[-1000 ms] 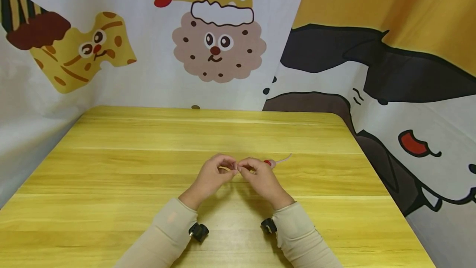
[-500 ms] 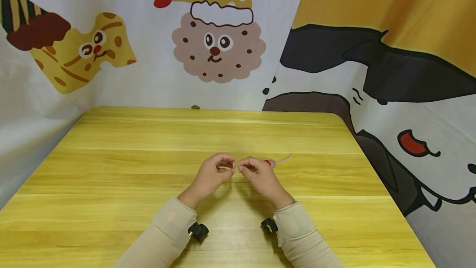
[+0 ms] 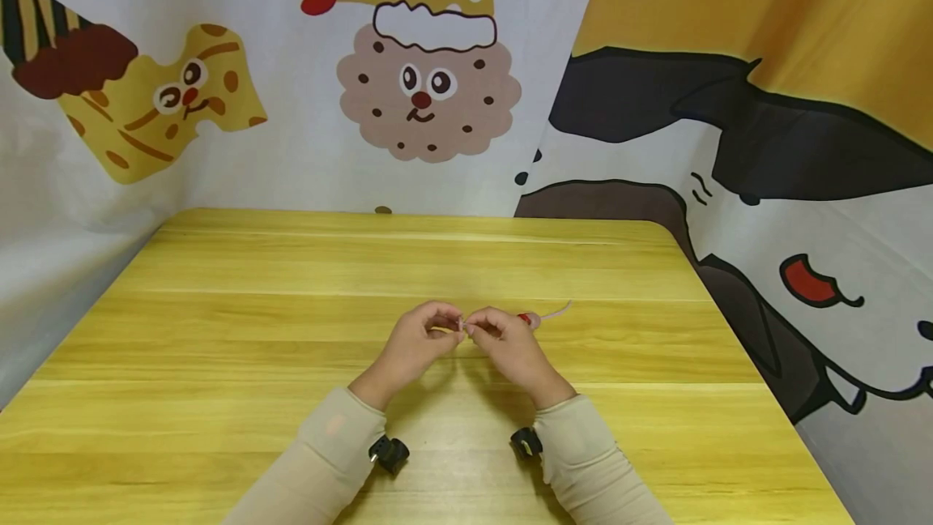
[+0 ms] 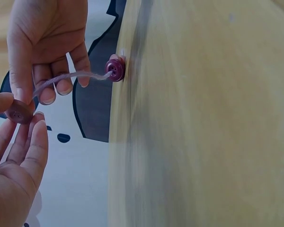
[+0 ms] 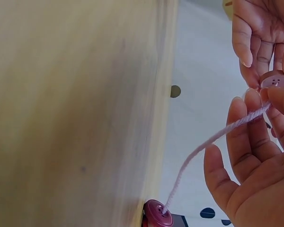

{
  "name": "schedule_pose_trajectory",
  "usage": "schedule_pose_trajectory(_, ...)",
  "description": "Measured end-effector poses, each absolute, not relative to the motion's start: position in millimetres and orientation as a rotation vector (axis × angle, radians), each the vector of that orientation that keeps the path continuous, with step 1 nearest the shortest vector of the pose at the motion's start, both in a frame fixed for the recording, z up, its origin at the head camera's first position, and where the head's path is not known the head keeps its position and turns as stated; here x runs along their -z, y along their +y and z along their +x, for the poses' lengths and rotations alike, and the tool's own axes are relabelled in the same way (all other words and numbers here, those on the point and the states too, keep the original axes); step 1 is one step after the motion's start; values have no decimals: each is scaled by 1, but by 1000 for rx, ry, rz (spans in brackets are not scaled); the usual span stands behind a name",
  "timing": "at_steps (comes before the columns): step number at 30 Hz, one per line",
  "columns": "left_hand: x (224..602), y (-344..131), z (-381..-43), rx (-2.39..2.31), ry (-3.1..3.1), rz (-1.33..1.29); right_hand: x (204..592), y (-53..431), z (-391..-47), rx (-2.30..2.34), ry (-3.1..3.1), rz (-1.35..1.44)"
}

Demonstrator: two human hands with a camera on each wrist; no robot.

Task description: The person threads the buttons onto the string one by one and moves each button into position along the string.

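My left hand pinches a round pinkish-brown button with several small holes between thumb and fingertips. Facing it, my right hand pinches a pale pink yarn by its end, right at the button's face. In the right wrist view the button shows its holes beside my right fingertips. The yarn runs down from my right fingers to a dark pink button lying on the table. In the head view that threaded bunch, with a red piece, sits just beyond my right hand.
The wooden table spreads around both hands. A yarn tail trails right from the threaded bunch. Behind the table hangs a curtain with cartoon prints. Black wrist cameras sit on both sleeves.
The hands drew slightly apart half a second ago, and now the fingertips are close together again at the held button. The threaded bunch on the table stays in place.
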State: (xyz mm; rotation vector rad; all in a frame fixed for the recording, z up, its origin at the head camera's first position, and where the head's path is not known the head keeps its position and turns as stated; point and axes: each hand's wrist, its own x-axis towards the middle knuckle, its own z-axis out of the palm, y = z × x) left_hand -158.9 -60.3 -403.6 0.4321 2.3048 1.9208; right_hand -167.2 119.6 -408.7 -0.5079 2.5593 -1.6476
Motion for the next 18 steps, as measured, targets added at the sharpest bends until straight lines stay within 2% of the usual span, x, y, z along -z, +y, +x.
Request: schedule_pose_trajectory(18, 410, -60, -161, -1912, 2370, 470, 407, 117, -163, 1591, 2648, -555)
